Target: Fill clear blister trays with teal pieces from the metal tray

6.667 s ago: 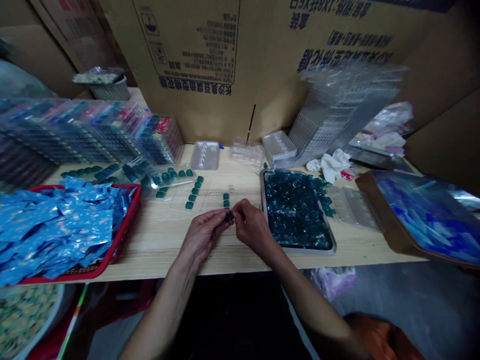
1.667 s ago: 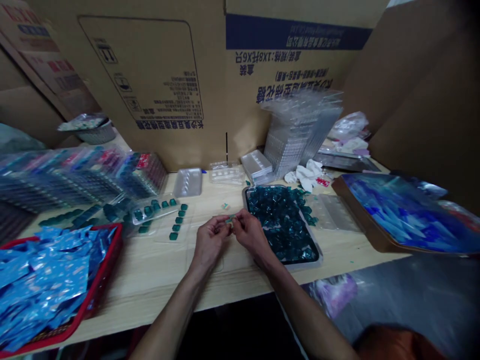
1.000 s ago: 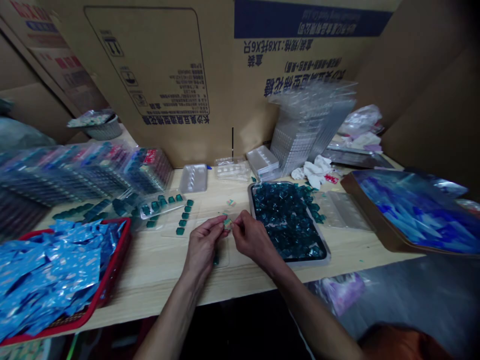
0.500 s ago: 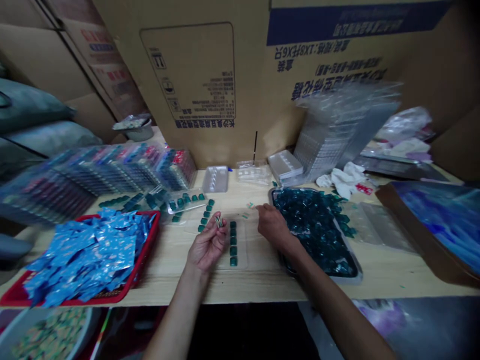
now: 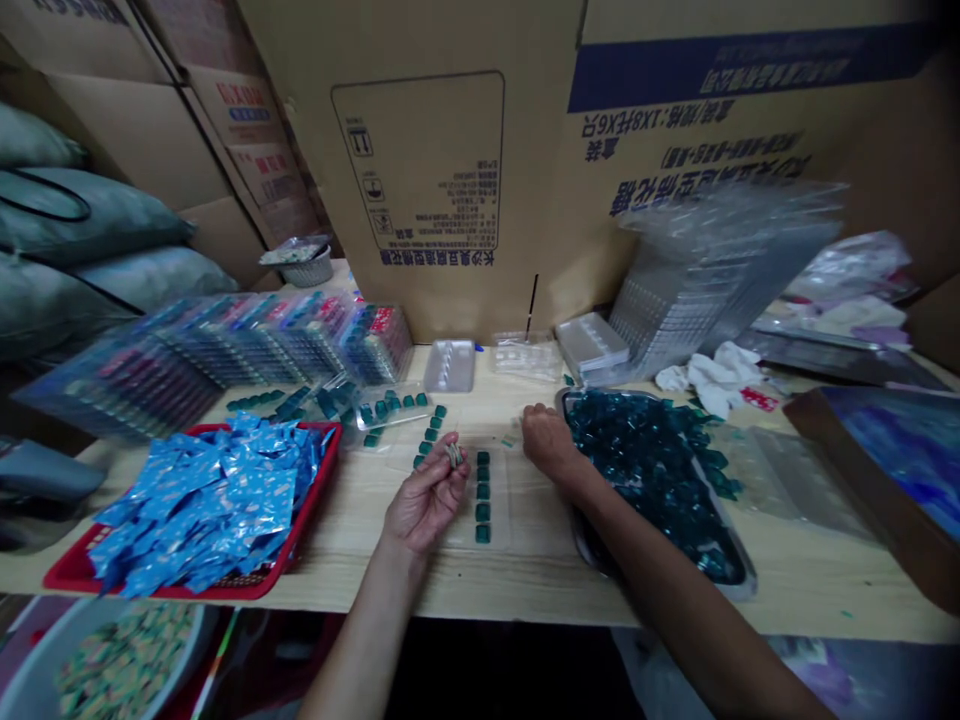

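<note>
The left hand [image 5: 427,505] lies palm up over the worktop [image 5: 525,590], its fingers [image 5: 448,480] drawn nearly closed, pinching a small striped piece [image 5: 453,455] against the thumb; the piece is too small to identify. The right hand [image 5: 547,442] sits at the left hand's 1 o'clock, its fingers curled in with nothing showing between them, just beside a metal tray [image 5: 739,580] heaped with teal pods [image 5: 645,470]. At the left hand's 3 o'clock, a clear blister tray [image 5: 499,505] carries a short column of teal squares [image 5: 483,490]. A red basket [image 5: 161,585] of blue sachets [image 5: 210,500] lies at 9 o'clock. Something this small likely stays steadiest pinched lightly by its edges, the wrist kept low
</note>
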A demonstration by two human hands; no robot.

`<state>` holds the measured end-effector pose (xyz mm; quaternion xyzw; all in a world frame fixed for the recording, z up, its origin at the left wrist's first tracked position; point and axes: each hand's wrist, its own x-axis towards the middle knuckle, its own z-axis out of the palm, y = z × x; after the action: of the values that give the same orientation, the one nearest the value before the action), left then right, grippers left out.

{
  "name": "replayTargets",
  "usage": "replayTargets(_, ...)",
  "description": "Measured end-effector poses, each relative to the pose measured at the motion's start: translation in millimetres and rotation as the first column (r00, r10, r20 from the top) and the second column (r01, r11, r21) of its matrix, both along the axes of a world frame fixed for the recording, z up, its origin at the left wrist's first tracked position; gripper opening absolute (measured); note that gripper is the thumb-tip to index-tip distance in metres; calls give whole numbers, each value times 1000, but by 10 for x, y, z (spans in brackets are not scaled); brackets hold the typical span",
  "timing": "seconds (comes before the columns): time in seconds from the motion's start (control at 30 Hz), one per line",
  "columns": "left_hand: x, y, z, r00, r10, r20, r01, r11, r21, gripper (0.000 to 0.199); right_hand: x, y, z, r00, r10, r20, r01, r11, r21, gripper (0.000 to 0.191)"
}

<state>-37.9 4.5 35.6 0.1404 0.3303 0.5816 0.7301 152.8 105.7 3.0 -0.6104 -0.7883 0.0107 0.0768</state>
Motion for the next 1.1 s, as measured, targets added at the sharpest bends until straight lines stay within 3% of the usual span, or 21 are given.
replayTargets(0.07, 57, -5, 14, 990, -3, -141, 4, 1000, 9, 35, 32, -82, 30, 995, 6, -104, -6, 1000, 5, 21)
replayTargets(0.13, 132, -19, 19, 963, 40, -265, -38, 999, 12, 35, 33, -223, 39, 940, 67, -334, -71, 997, 0, 16)
replayTargets(0.2, 212, -38, 5, 935, 85, -344, -84, 996, 19, 37, 8, -390, 20, 795, 140, -591, -173, 985, 0, 11)
replayTargets(0.27, 283, -56, -32, 913, 103, -395, -99, 995, 29, 39, -24, -536, -11, 642, 170, -748, -255, 967, 1, 10)
replayTargets(0.37, 352, -72, -109, 890, 115, -441, -104, 993, 49, 41, -57, -653, -34, 544, 163, -823, -317, 948, -22, 12)
replayTargets(0.57, 357, -94, -115, 777, 210, -594, -141, 977, 161, 38, -102, -666, 87, 580, 196, -790, -357, 933, -31, 12)
replayTargets(0.73, 70, -112, 14, 676, 300, -673, -177, 953, 247, 50, -57, -720, 172, 599, 188, -778, -262, 965, 31, 5)
replayTargets(0.8, -128, -163, 61, 631, 291, -720, -183, 957, 226, 45, 23, -794, 172, 657, 170, -734, -220, 975, 29, 8)
replayTargets(0.93, -482, -340, 85, 557, 243, -794, -230, 964, 134, 46, 176, -998, 86, 743, 215, -634, -261, 965, 21, 16)
replayTargets(1.1, -662, -571, 15, 479, 231, -847, -334, 940, 67, 55, 135, -1330, 60, 793, 238, -560, -286, 958, 3, 27)
